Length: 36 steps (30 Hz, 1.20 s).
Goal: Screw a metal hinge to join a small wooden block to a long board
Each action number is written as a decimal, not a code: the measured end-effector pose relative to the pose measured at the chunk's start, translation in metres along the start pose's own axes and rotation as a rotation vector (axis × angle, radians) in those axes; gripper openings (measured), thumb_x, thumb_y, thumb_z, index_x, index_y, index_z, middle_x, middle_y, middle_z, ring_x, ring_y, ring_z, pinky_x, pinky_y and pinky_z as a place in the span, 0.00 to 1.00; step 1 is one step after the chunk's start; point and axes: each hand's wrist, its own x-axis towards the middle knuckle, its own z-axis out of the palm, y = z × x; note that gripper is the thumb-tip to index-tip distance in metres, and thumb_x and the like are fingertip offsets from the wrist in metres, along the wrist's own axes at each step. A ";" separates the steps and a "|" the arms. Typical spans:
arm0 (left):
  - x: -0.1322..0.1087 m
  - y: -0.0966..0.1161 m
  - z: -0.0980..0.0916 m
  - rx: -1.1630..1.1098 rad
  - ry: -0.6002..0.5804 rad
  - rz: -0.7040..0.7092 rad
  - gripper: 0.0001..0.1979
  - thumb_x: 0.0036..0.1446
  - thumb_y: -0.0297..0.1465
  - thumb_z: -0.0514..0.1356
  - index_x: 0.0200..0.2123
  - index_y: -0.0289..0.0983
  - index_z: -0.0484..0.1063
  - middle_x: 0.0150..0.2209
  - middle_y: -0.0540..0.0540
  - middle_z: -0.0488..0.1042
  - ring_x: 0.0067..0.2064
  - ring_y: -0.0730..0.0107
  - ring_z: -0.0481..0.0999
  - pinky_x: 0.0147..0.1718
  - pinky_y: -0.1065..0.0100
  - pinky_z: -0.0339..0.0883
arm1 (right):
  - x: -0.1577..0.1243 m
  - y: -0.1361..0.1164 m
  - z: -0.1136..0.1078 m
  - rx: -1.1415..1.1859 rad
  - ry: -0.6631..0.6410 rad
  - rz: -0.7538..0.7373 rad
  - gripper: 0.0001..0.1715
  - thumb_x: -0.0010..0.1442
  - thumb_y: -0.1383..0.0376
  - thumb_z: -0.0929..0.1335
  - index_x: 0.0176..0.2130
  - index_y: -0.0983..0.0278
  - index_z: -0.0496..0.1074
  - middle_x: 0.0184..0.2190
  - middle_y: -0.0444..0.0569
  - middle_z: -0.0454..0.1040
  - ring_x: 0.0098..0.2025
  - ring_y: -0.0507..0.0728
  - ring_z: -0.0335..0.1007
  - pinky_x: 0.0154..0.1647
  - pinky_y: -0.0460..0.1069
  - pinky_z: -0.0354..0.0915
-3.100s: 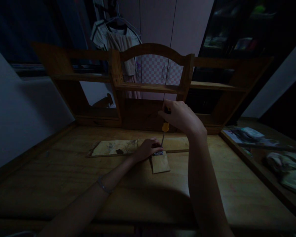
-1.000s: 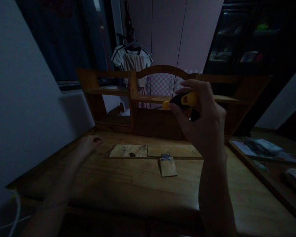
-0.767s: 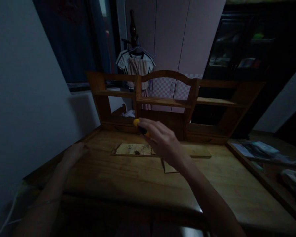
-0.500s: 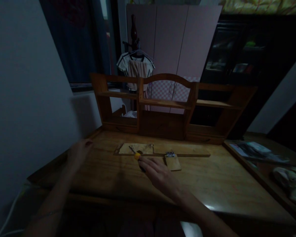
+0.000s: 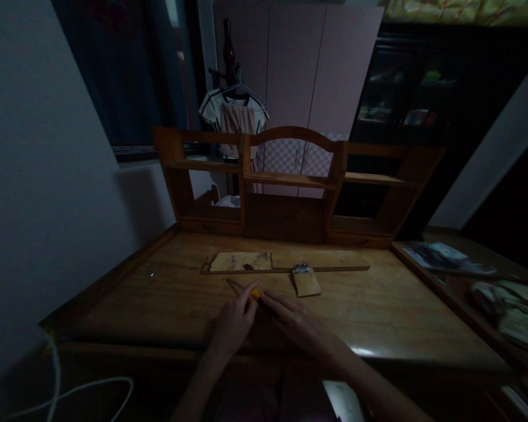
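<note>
A screwdriver [image 5: 256, 293] with a yellow and black handle is held low over the wooden desk, its thin metal shaft pointing up and left. My right hand [image 5: 293, 316] is wrapped over the black end of the handle. At the yellow front part, my left hand [image 5: 235, 319] has its fingers closed around the screwdriver. Just beyond lies a long wooden board [image 5: 325, 259] with a pale, torn-edged patch [image 5: 237, 261] on its left part. A metal hinge [image 5: 301, 268] joins a small square wood piece [image 5: 307, 283] to the board's front edge.
Small shiny bits [image 5: 152, 270], too small to name, lie on the desk [image 5: 171, 305] at the left. A wooden shelf unit [image 5: 286, 217] stands along the back. Papers [image 5: 444, 258] and cloth [image 5: 506, 310] lie at the right. A white cable [image 5: 92, 384] hangs at lower left.
My left hand has come from the far left of the desk to the screwdriver. My right hand has drawn the screwdriver back off the board toward me. The small shiny bits now show.
</note>
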 end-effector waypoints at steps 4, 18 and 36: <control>0.007 0.011 0.005 -0.111 0.144 0.074 0.18 0.66 0.33 0.50 0.57 0.43 0.69 0.49 0.45 0.75 0.49 0.64 0.74 0.49 0.65 0.66 | -0.009 0.007 -0.016 0.242 0.341 0.178 0.24 0.62 0.69 0.69 0.58 0.61 0.68 0.52 0.50 0.70 0.52 0.59 0.69 0.54 0.54 0.68; 0.162 0.019 0.087 -0.157 -0.368 0.436 0.14 0.46 0.35 0.71 0.36 0.34 0.78 0.38 0.44 0.75 0.42 0.64 0.72 0.42 0.67 0.65 | 0.016 0.055 -0.158 0.375 1.029 0.353 0.20 0.66 0.51 0.68 0.42 0.61 0.60 0.32 0.45 0.68 0.25 0.54 0.69 0.20 0.45 0.65; 0.162 0.008 0.095 -0.081 -0.232 0.433 0.08 0.52 0.36 0.69 0.34 0.38 0.80 0.37 0.46 0.74 0.44 0.62 0.69 0.44 0.66 0.61 | 0.040 0.057 -0.129 -0.047 0.664 0.395 0.20 0.68 0.50 0.68 0.40 0.62 0.60 0.24 0.42 0.69 0.23 0.53 0.70 0.21 0.43 0.60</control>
